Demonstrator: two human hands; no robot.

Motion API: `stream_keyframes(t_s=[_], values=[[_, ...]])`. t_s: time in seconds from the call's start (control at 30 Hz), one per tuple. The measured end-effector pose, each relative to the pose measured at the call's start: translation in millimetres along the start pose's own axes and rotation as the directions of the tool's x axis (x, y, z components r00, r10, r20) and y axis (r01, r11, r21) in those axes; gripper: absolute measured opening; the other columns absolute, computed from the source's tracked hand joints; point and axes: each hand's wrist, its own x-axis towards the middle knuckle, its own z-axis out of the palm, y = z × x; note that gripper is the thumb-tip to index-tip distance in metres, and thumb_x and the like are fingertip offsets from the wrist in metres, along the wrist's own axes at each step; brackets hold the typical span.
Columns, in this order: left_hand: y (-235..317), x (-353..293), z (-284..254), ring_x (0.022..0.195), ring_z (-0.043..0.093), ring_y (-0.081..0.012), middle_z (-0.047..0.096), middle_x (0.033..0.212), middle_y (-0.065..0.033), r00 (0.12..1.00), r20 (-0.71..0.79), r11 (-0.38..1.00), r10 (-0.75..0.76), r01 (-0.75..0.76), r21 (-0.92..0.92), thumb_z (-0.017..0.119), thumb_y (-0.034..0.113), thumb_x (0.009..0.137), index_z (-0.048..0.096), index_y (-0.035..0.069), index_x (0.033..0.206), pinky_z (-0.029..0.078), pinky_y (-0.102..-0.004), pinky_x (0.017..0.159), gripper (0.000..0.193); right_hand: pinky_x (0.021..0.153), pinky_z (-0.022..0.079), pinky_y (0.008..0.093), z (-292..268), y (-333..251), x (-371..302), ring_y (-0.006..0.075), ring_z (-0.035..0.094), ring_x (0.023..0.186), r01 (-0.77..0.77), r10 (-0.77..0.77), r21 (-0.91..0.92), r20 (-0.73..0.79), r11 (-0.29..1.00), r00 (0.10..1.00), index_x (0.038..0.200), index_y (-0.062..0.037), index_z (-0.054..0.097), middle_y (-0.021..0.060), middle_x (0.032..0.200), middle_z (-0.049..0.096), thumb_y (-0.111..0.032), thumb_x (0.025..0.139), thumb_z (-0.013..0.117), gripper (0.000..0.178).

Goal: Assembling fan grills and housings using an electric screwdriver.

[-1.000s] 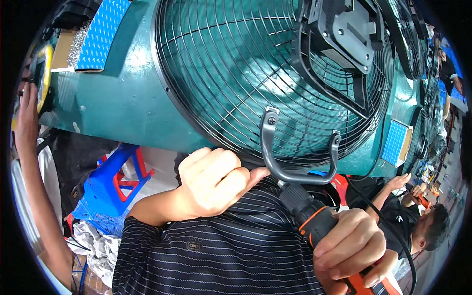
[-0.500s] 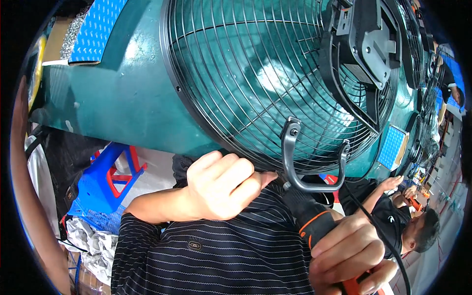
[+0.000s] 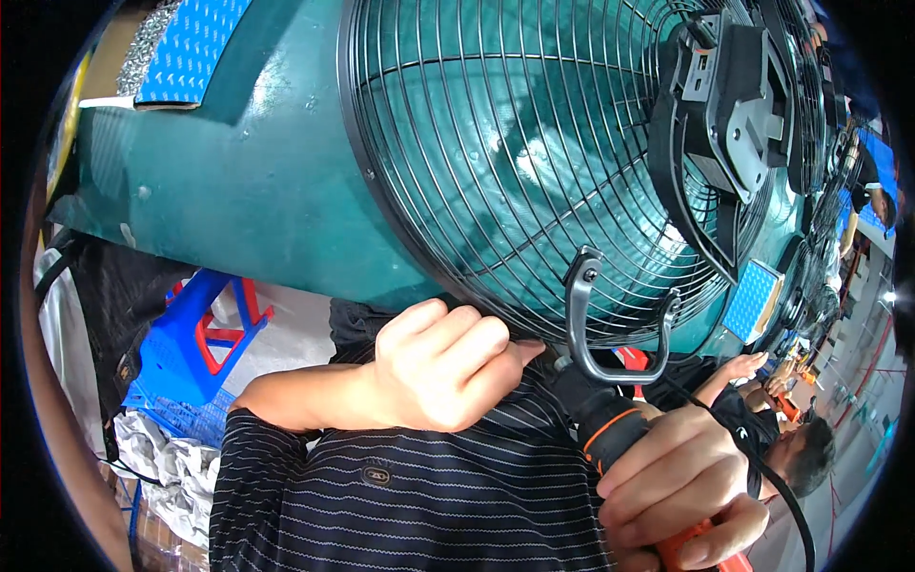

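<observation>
A round black wire fan guard (image 3: 355, 143) lies on the green table, with a black motor housing (image 3: 734, 124) on top and a curved black handle (image 3: 577, 329) at its near side. My left hand (image 3: 448, 367) is closed at the guard's near rim, thumb pointing right along it; whatever its fingers may hold is hidden. In my right hand (image 3: 681, 477) is a black and orange power screwdriver (image 3: 610, 424), wrapped by the fingers. Its front end points up at the rim beside the handle and the left thumb. The contact point of its tip is hidden.
At the far left stands a blue-patterned box (image 3: 186, 57) of small metal parts. Another blue box (image 3: 753, 300) sits right of the guard. A blue and red stool (image 3: 195, 334) is below the table. A co-worker (image 3: 762, 439) works to the right; a black cable (image 3: 762, 462) hangs nearby.
The fan guard with its handle sits slightly farther right and nearer me. My left hand has shifted a little right along with the rim. My right hand keeps its grip on the power screwdriver.
</observation>
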Motion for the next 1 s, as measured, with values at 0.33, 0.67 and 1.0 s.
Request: stream_keyframes(t_s=[0.33, 0.67, 1.0], values=[[5.5, 19.0, -26.3, 0.05, 0.046, -0.0131, 0.047, 0.064, 0.0011, 1.0, 0.003, 0.998, -0.009, 0.009, 0.066, 0.088, 0.026, 0.064, 0.054, 0.012, 0.067, 0.031, -0.0272, 0.044, 0.037, 0.051, 0.054, 0.0329, -37.7, -2.4, -0.4, 0.0202, 0.06, 0.057, 0.036, -0.099, 0.345, 0.166, 0.938, 0.981, 0.123, -0.0063, 0.049, 0.0071, 0.08, 0.058, -0.005, 0.079, 0.074, 0.051], [-72.0, 105.7, -222.0, 0.083, 0.068, -0.0299, 0.063, 0.084, -0.01, 0.943, -0.064, 0.492, -0.328, 0.228, 0.84, 0.062, 0.012, 0.077, 0.066, 0.009, 0.088, 0.055, -0.0425, 0.066, 0.013, 0.053, 0.052, 0.0343, -127.3, 61.8, -16.1, 0.0184, 0.054, 0.056, -0.199, -0.115, 0.94, 0.238, 0.276, 0.964, 0.1, -0.0054, 0.052, 0.0071, 0.072, 0.053, -0.012, 0.095, 0.056, 0.01], [-111.3, 151.2, -218.4, 0.092, 0.072, -0.0302, 0.074, 0.097, -0.015, 0.6, 0.167, 0.359, -0.783, 0.216, 0.908, 0.083, 0.014, 0.062, 0.075, 0.005, 0.093, 0.057, -0.0416, 0.074, 0.033, 0.066, 0.041, 0.0322, -140.1, 43.2, -37.9, 0.0165, 0.049, 0.069, -0.323, 0.143, 0.879, 0.29, 0.352, 0.946, 0.113, -0.0136, 0.053, 0.0027, 0.083, 0.052, -0.02, 0.089, 0.071, 0.03]])
